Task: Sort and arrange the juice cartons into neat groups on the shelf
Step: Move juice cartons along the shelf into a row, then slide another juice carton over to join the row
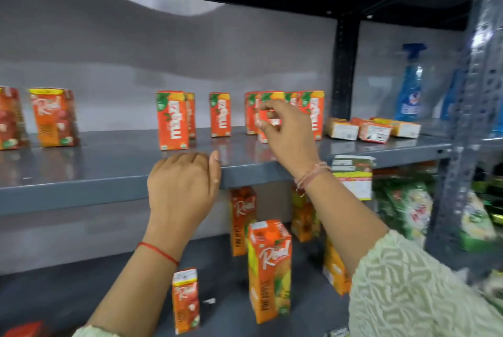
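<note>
Small orange Maaza cartons stand on the grey shelf (109, 170): one pair (172, 120), a single (220, 114), and a tight cluster at the right (313, 113). My right hand (285, 132) is closed around one carton at the front of that cluster (272, 97), whose base is at the shelf surface. My left hand (185, 184) rests on the shelf's front edge, fingers curled together and holding nothing. Two Real cartons (53, 116) stand at the far left. Three cartons lie flat at the right (343, 128).
The lower shelf holds tall Real pineapple cartons (269, 271), a small Real carton (186, 298) and green packets (408, 208). A blue spray bottle (411, 86) stands at the back right. A black upright (344, 64) and a perforated metal post (473, 118) frame the right side.
</note>
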Available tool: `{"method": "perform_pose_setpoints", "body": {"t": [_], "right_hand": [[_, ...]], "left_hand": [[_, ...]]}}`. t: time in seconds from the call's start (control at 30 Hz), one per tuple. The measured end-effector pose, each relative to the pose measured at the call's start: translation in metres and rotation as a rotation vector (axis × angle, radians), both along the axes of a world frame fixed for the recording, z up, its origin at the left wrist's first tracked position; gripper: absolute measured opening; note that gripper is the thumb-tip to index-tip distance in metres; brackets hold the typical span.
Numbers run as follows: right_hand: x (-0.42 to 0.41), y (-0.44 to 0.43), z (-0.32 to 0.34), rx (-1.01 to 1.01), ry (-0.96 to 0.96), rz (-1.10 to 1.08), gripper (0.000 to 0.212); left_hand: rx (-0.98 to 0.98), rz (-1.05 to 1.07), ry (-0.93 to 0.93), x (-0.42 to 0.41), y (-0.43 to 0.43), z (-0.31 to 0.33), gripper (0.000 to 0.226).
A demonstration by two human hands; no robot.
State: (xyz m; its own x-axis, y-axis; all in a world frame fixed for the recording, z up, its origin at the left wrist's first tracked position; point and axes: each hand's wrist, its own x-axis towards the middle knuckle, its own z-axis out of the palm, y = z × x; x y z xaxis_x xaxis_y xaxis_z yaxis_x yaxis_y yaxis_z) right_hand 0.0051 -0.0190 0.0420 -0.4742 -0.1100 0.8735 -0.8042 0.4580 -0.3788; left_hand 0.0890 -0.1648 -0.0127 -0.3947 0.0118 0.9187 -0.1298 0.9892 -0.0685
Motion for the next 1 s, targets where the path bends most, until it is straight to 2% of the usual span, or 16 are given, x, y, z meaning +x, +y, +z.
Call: {"method": "perform_pose_setpoints", "body": {"t": [0.13, 0.23, 0.33, 0.4, 0.47, 0.6, 0.77, 0.87, 1.0], "right_hand": [[-0.021, 0.073, -0.004, -0.158, 0.158, -0.167, 0.018], [-0.048, 0.132, 0.000, -0.256, 0.157, -0.332, 0.019], [-0.073, 0.180, 0.009, -0.284, -0.041, -0.462, 0.032], [-0.085, 0.193, 0.012, -0.163, -0.193, -0.525, 0.049], [-0.090, 0.192, 0.010, -0.063, -0.333, -0.554, 0.058], [-0.097, 0.188, 0.006, -0.090, -0.471, -0.510, 0.054], [-0.093, 0.189, -0.009, -0.242, -0.410, -0.368, 0.035], [-0.089, 0.194, -0.015, -0.257, -0.391, -0.288, 0.033], [-0.085, 0.205, -0.013, -0.404, -0.528, -0.040, 0.040]], "left_hand": [[-0.021, -0.115, -0.045, -0.035, 0.068, 0.005, 0.049], [-0.048, -0.136, -0.074, -0.055, 0.111, 0.007, 0.050], [-0.015, -0.116, -0.071, -0.066, 0.125, 0.003, 0.052], [-0.001, -0.089, -0.046, -0.069, 0.126, 0.000, 0.052], [0.003, -0.066, -0.025, -0.070, 0.126, -0.002, 0.051], [0.008, -0.054, 0.021, -0.070, 0.129, -0.003, 0.049], [0.021, -0.048, 0.028, -0.070, 0.129, -0.003, 0.048], [0.039, -0.051, 0.014, -0.069, 0.130, -0.004, 0.047], [0.040, -0.060, 0.017, -0.068, 0.131, -0.004, 0.044]]}}
